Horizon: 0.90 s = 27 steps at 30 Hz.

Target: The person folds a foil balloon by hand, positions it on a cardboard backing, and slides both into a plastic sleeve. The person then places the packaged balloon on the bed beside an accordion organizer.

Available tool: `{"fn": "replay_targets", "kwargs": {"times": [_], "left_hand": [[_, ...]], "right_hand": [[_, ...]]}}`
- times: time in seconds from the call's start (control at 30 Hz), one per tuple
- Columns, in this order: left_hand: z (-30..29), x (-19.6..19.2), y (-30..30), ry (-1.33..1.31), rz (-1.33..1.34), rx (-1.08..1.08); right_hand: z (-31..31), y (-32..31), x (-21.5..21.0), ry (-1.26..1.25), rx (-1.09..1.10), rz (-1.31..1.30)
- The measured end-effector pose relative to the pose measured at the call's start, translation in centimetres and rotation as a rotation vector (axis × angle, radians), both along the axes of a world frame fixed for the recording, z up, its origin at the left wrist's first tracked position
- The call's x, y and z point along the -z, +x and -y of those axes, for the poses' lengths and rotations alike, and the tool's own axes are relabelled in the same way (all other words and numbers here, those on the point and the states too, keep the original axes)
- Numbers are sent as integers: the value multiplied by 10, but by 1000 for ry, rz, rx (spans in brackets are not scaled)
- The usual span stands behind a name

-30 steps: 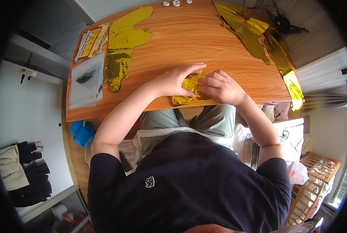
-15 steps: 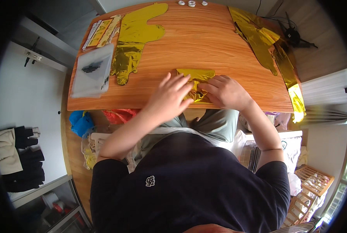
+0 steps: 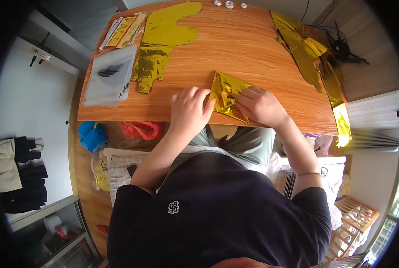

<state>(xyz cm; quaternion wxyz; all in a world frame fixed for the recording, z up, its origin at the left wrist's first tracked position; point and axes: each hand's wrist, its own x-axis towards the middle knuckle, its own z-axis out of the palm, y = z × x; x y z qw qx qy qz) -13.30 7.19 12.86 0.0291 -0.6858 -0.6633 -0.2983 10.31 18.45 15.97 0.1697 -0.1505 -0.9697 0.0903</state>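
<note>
At the near edge of the wooden table (image 3: 253, 49), a crumpled piece of gold foil (image 3: 226, 96) lies between both hands. The left hand (image 3: 188, 109) rests flat with fingers spread, fingertips touching the foil's left edge, while the right hand (image 3: 259, 105) presses on its right side, fingers curled, seemingly pinching a fold. Larger gold foil shapes (image 3: 163, 40) and a translucent plastic bag (image 3: 110, 76) lie well apart, far left.

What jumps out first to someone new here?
Gold foil everywhere: both hands, left hand and right hand, press a crumpled gold foil piece at the near edge of the wooden table. A flat gold foil shape lies far left, long gold foil strips far right.
</note>
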Motion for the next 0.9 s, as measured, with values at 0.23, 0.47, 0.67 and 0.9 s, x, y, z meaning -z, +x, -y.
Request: {"fn": "replay_targets", "kwargs": {"times": [0.23,0.47,0.67,0.9], "left_hand": [[-26,-5,4,-183,214,34],[-56,-2,6,-204,404,60],[-74,-1,18,-169,429,-4],[-74,4,25,-81,402,53]], "right_hand": [[9,0,10,-331,237,-247],[6,4,17,-476,344,-361],[2,9,20,-595,431,-393],[-2,7,21,-668,479,-426]]}}
